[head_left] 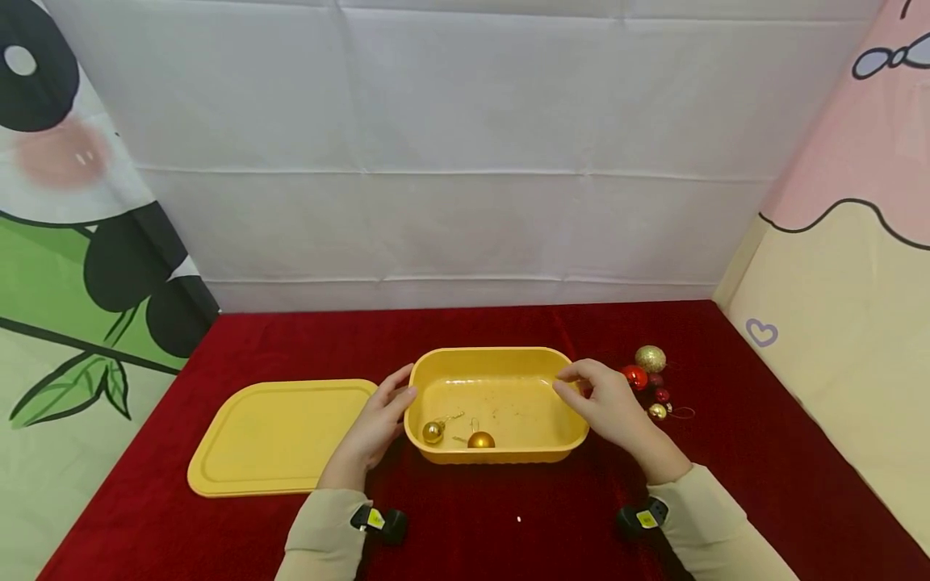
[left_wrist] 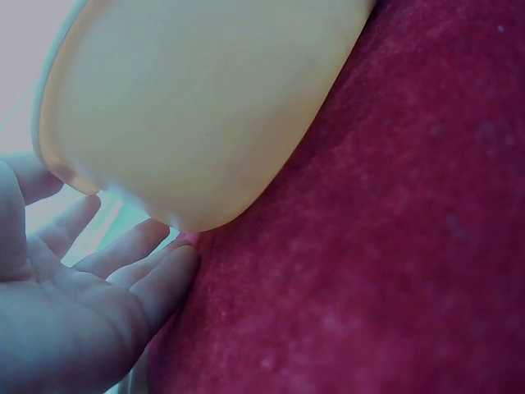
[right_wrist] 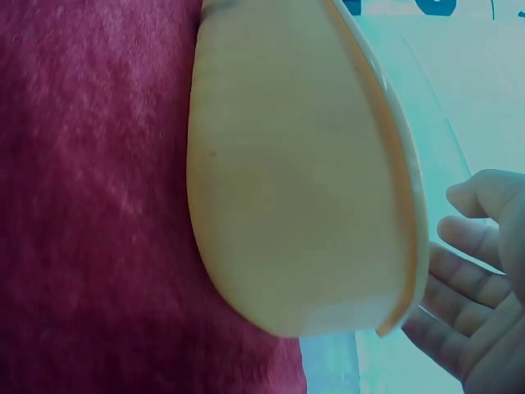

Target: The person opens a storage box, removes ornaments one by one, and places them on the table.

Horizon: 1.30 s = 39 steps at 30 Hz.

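A yellow plastic box (head_left: 501, 403) without its lid stands on the red cloth between the two hands. Inside, near its front wall, lie a shiny gold bauble (head_left: 433, 432) and a deeper gold bauble (head_left: 481, 440), each with a thin hanging loop. The left hand (head_left: 379, 428) is at the box's left end, fingertips right at the wall and thumb close to the rim; its fingers (left_wrist: 131, 250) are spread and gently bent. Over the right rim reaches the right hand (head_left: 606, 403), its fingers (right_wrist: 459, 279) loosely bent beside the edge, nothing seen between them.
A flat yellow lid (head_left: 283, 436) lies left of the box, partly behind the left forearm. Right of the right hand sits a cluster of small baubles, including a glittery gold bauble (head_left: 650, 358) and a red bauble (head_left: 635, 377). A white cloth wall (head_left: 465, 226) rises behind the table.
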Each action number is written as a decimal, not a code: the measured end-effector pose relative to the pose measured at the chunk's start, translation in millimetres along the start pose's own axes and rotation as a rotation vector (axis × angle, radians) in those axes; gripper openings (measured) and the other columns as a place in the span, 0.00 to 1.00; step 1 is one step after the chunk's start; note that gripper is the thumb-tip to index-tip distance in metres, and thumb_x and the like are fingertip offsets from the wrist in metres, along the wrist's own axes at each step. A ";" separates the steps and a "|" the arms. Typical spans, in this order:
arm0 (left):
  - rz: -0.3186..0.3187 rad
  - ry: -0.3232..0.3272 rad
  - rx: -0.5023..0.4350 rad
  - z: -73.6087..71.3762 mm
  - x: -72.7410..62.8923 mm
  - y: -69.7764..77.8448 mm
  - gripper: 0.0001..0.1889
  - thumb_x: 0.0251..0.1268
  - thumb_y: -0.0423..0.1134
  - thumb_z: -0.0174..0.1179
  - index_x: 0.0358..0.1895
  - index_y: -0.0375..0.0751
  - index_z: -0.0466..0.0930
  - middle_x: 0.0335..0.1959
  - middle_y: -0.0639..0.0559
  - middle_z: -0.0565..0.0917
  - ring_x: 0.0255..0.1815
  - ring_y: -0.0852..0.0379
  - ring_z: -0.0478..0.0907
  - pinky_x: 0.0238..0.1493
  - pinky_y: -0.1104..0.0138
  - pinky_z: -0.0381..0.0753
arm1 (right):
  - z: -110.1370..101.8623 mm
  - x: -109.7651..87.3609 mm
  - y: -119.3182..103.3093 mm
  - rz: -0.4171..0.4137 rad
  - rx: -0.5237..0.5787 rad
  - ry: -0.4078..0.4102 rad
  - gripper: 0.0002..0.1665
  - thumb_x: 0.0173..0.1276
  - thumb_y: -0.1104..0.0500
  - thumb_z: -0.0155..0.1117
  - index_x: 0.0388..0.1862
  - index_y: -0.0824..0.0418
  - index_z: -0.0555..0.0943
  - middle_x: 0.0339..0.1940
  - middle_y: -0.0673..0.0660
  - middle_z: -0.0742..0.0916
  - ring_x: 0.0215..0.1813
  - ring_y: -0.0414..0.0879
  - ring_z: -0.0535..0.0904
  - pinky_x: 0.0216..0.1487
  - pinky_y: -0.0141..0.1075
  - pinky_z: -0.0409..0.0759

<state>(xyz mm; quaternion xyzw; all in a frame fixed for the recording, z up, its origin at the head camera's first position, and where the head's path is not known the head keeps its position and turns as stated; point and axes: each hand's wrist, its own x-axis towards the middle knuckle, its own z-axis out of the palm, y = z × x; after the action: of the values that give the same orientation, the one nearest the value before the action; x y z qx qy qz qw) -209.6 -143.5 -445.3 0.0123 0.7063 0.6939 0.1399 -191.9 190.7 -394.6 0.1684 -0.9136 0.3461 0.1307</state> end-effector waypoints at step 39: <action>0.002 -0.002 -0.017 -0.6 0.7 -0.9 0.25 0.75 0.45 0.45 0.72 0.56 0.54 0.69 0.40 0.64 0.65 0.43 0.68 0.57 0.57 0.75 | 57.3 18.8 -45.1 -0.089 0.084 -0.451 0.17 0.64 0.53 0.64 0.46 0.62 0.81 0.42 0.54 0.86 0.43 0.45 0.81 0.44 0.37 0.78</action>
<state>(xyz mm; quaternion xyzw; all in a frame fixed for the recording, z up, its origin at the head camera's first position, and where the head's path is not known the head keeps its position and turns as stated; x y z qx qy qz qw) -210.3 -144.0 -446.3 0.0124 0.7001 0.7000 0.1399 -197.9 116.1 -403.0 0.2868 -0.8963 0.3313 -0.0686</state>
